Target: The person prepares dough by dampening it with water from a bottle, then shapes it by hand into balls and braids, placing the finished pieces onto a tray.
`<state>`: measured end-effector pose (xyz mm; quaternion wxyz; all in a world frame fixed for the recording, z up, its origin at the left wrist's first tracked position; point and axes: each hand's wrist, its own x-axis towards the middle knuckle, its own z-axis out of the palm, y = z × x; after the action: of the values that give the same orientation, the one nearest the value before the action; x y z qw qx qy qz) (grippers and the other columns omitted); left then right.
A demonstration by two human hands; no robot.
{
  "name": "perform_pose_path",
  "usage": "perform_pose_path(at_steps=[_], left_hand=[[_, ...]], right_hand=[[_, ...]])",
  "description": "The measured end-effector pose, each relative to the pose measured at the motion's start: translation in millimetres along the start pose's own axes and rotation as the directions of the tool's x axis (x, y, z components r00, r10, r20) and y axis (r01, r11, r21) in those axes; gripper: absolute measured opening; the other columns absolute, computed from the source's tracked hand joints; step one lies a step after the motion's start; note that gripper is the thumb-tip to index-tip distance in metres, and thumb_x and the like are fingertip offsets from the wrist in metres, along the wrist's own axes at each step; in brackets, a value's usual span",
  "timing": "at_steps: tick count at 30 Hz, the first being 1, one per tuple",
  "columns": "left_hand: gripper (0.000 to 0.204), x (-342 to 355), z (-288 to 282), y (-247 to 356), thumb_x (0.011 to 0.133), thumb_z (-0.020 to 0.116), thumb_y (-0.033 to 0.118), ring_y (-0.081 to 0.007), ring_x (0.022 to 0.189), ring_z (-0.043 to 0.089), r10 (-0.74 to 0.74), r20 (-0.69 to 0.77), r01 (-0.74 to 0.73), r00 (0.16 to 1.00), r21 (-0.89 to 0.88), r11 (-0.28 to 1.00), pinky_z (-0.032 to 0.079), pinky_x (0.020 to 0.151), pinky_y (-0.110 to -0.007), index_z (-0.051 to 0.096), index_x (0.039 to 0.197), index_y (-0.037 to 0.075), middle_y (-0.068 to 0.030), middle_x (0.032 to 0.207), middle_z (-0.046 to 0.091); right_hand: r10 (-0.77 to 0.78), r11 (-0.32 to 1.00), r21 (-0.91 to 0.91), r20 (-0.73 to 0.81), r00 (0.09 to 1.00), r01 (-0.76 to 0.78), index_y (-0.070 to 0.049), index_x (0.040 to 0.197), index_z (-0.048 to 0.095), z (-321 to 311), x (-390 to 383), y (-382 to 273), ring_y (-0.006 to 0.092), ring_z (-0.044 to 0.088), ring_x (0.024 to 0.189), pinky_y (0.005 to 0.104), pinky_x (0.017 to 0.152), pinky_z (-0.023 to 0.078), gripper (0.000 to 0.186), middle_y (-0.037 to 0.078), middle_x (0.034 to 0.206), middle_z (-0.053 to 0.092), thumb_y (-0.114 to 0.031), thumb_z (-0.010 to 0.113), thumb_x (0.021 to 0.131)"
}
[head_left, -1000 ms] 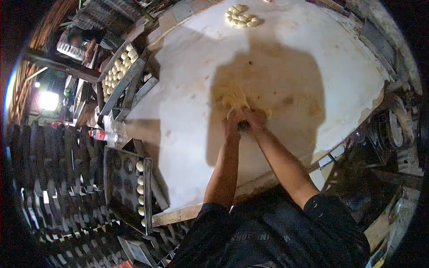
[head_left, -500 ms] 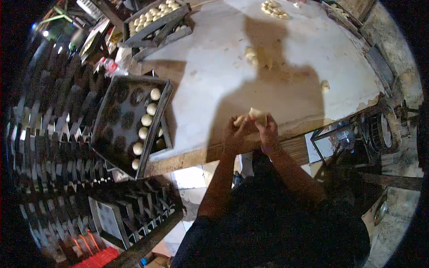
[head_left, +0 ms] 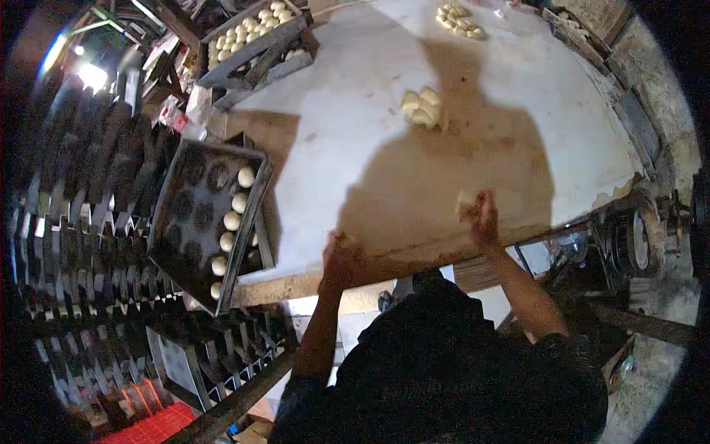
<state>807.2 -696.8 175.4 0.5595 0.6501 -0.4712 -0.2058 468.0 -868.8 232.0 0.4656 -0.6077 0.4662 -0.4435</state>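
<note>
My right hand (head_left: pixel 485 222) is raised over the near side of the table, its fingers closed on a pale piece of dough (head_left: pixel 466 204). To the left and nearer the front edge, my left hand (head_left: pixel 339 263) is curled in shadow. What it holds, if anything, is too dim to make out. Several smooth dough pieces (head_left: pixel 421 108) lie grouped on the white tabletop (head_left: pixel 347 96), beyond both hands. At the left, a dark baking tray (head_left: pixel 166 222) carries a row of round dough balls (head_left: pixel 231 220) along its right side.
Another tray filled with dough balls (head_left: pixel 255 31) stands at the far left. More dough pieces (head_left: pixel 460 21) lie at the table's far end. A plastic bottle (head_left: pixel 181 122) rests behind the near tray. Stacked dark trays (head_left: pixel 81 259) line the left; a red crate (head_left: pixel 151 425) sits below.
My hands, together over the table with dough between them, have come apart: the left moved left and nearer, the right moved right with dough. The view has shifted slightly.
</note>
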Motion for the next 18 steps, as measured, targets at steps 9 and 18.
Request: perform_pose_path(at_steps=[9, 18], left_hand=[[0.051, 131.8, 87.7, 69.6, 0.067, 0.078, 0.034, -0.0267, 0.099, 0.050, 0.105, 0.198, -0.205, 0.975, 0.595, 0.777, 0.041, 0.084, -0.043, 0.054, 0.103, 0.008, -0.0136, 0.105, 0.054], [0.035, 62.5, 95.0, 61.5, 0.088, 0.051, 0.026, -0.0297, 0.116, 0.043, -0.124, 0.524, -0.385, 0.843, 0.747, 0.542, 0.031, 0.102, -0.043, 0.049, 0.117, 0.005, -0.0166, 0.122, 0.048]], right_hand=[[-0.159, 0.850, -0.342, 0.559, 0.814, 0.401, 0.001, 0.094, 0.053, 54.4, 102.3, 26.6, 0.0371, 0.050, 0.098, 0.0487, 0.093, 0.038, 0.035, 0.018, 0.087, 0.054, -0.033, 0.051, 0.085], [-0.314, 0.663, -0.152, 0.832, 0.457, 0.733, 0.000, 0.098, 0.058, -0.9, 81.4, 51.4, 0.0351, 0.053, 0.101, 0.0488, 0.099, 0.037, 0.025, 0.017, 0.093, 0.059, -0.018, 0.059, 0.081]])
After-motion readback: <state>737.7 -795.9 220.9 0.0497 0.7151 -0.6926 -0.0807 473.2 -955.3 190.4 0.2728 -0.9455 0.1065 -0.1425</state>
